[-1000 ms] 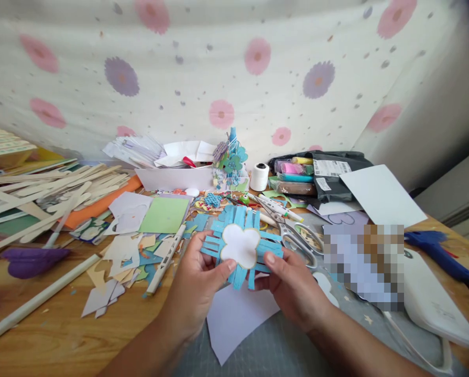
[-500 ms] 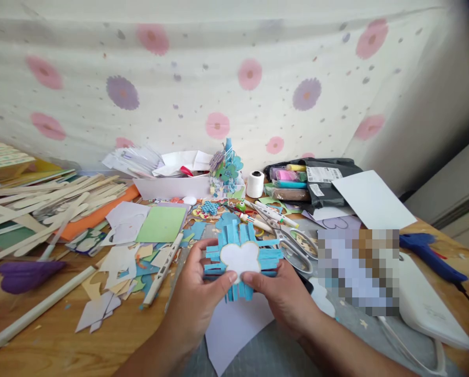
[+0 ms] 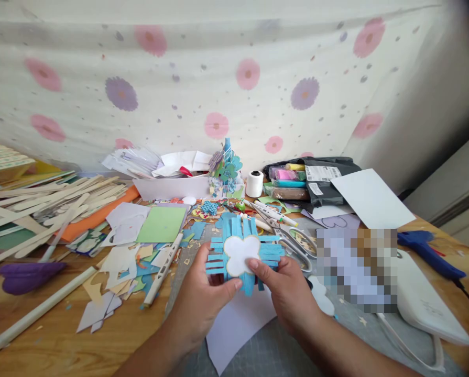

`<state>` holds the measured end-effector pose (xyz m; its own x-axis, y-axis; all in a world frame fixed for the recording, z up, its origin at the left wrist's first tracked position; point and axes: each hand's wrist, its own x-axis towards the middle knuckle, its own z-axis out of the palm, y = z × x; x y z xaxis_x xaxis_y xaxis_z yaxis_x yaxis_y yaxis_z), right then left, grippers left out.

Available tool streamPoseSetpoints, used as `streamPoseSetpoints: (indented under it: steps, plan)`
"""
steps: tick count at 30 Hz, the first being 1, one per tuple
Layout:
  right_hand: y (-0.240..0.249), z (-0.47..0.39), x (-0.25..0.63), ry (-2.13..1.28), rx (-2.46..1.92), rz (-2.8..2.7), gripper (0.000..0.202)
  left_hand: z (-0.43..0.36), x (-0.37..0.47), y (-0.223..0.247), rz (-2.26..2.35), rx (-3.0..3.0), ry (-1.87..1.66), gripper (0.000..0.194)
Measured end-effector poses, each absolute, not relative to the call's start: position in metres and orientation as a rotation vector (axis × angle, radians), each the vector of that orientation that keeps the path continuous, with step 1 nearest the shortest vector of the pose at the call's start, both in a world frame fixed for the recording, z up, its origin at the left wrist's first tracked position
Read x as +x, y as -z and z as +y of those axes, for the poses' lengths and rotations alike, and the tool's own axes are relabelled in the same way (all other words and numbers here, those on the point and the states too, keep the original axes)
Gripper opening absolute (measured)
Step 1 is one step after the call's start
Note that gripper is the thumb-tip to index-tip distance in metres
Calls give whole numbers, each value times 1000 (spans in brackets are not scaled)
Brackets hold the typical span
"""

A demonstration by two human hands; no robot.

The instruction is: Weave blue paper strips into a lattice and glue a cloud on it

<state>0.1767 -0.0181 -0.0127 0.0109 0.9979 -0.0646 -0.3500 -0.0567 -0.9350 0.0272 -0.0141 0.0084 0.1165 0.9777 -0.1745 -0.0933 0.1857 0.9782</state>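
Observation:
Between my hands is a blue fringed paper piece (image 3: 243, 228), its cut strips sticking out on all sides. On its face lies a white flower-shaped paper cutout (image 3: 240, 251) with a brownish outline. My left hand (image 3: 208, 285) grips the left and lower side, fingers behind and thumb along the bottom strips. With its thumb on the white cutout, my right hand (image 3: 283, 280) holds the right side; its other fingers are mostly hidden behind the strips. Below them a pale lavender paper sheet (image 3: 234, 330) rests on the grey cutting mat (image 3: 265, 351).
Scissors (image 3: 293, 243) and markers (image 3: 275, 214) lie just beyond my hands. Wooden sticks (image 3: 61, 199) and paper scraps (image 3: 120, 267) cover the left. A blue glue gun (image 3: 431, 254) and a white power bank (image 3: 426, 298) sit at right. A thread spool (image 3: 254, 184) stands behind.
My right thumb has shifted up onto the white cutout, and my left thumb has slid off it to the lower strips. The blue piece has tilted slightly.

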Motion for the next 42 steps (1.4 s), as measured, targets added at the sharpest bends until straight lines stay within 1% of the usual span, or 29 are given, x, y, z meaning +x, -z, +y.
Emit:
streamPoseSetpoints:
  steps: [2, 3, 4, 5, 6, 7, 10, 11, 13, 17, 20, 22, 23, 26, 28, 30, 31, 32, 33, 35, 37, 39, 42]
  plan:
    - [9, -16, 181, -1366, -994, -882, 28, -11, 21, -4, 1098, 1065, -982, 79]
    - [7, -14, 185, -1364, -986, -885, 29, -9, 18, -3, 1060, 1070, -944, 88]
    - [4, -12, 189, -1370, -982, -900, 30, -7, 14, -3, 1013, 1095, -893, 92]
    - [2, -10, 193, -1380, -985, -925, 30, -4, 11, -3, 978, 1102, -878, 93]
    - [0, -8, 197, -1390, -998, -951, 30, -2, 8, -5, 949, 1102, -909, 89]
    - [-2, -6, 201, -1406, -1014, -970, 30, 0, 5, -6, 943, 1105, -940, 80]
    - [-5, -2, 211, -1446, -991, -955, 30, 6, 1, -8, 1081, 1105, -1045, 35]
    - [-5, -1, 214, -1460, -956, -937, 31, 7, 0, -7, 1142, 1101, -1065, 29]
    - [-6, -1, 217, -1485, -906, -927, 32, 8, -1, -4, 1216, 1083, -1105, 34]
    - [-7, -3, 221, -1547, -929, -1089, 30, 6, 3, -1, 1170, 1071, -1137, 47]
    - [-10, -7, 219, -1586, -908, -1283, 33, -1, 11, -3, 1067, 1087, -1077, 48]
    - [-11, -8, 218, -1543, -838, -1364, 35, -7, 15, -8, 1022, 1099, -1033, 45]
    - [-11, -7, 218, -1503, -786, -1349, 37, -10, 15, -11, 1016, 1126, -1046, 40]
    - [-9, -3, 219, -1346, -672, -1102, 44, -20, 11, -22, 973, 1360, -1207, 25]
    - [-9, 0, 220, -1239, -737, -970, 43, -23, 6, -28, 813, 1593, -1229, 26]
    - [-9, 3, 220, -1148, -876, -958, 39, -20, 3, -30, 818, 1678, -1187, 28]
    - [-9, 4, 220, -1113, -942, -974, 37, -16, 2, -29, 916, 1649, -1167, 26]
    - [-9, 4, 220, -1082, -995, -994, 35, -12, 1, -26, 1111, 1517, -1240, 25]
    - [-9, 5, 220, -1052, -1031, -1012, 34, -6, 0, -22, 1229, 1330, -1337, 29]
    - [-9, 6, 221, -986, -1089, -1052, 31, 4, -3, -13, 1227, 1217, -1412, 30]
    - [-9, 9, 227, -904, -1158, -1116, 30, 13, -6, -5, 1107, 1029, -1569, 33]
    - [-8, 14, 238, -825, -1239, -1209, 27, 20, -9, 1, 1084, 857, -1601, 34]
    - [-9, 22, 264, -700, -1401, -1372, 23, 27, -12, 0, 1120, 758, -1636, 36]
